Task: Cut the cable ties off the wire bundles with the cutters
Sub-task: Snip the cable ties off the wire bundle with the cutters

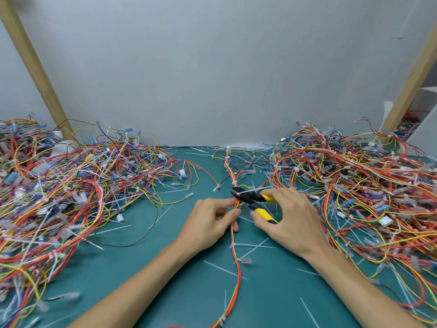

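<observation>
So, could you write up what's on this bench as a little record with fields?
left hand: pinches the wire bundle just below the cutters
right hand: grips the cutters by their yellow handles
cutters: black jaws at a white cable tie on the bundle; whether cut yet, cannot tell
left heap: tangled coloured wires
right heap: tangled coloured wires
mat: green, strewn with loose ties

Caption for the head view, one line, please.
Left hand pinches a wire bundle while right hand holds cutters at a cable tie on a green mat.
</observation>
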A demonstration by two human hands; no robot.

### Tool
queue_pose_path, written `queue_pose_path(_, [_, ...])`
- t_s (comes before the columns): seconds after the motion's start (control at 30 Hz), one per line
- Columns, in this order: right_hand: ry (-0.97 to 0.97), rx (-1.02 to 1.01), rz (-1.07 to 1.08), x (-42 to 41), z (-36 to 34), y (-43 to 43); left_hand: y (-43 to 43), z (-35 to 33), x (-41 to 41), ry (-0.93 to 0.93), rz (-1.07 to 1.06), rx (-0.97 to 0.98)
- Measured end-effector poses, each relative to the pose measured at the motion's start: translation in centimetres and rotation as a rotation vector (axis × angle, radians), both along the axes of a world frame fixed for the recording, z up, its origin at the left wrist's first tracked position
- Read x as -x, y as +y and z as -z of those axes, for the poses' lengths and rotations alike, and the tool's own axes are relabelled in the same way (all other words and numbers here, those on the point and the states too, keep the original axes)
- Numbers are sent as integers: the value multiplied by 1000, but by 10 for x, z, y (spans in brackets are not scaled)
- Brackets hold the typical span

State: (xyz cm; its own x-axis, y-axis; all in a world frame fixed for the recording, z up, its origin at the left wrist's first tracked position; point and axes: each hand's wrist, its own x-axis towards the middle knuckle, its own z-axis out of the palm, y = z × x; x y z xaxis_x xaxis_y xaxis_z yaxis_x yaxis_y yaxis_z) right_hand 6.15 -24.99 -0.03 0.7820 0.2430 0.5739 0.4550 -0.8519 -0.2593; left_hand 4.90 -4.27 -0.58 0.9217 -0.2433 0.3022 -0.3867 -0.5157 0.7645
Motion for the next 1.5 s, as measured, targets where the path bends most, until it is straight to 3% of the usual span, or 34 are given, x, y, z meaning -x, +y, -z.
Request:
queue_pose_path(1.23, [-49, 46, -14, -4, 4, -3, 1, 1, -1, 8, -13, -24])
queue_pose_path(1.5, [-55, 58, -23, 1, 0, 3, -1, -5, 0, 127, -11, 137])
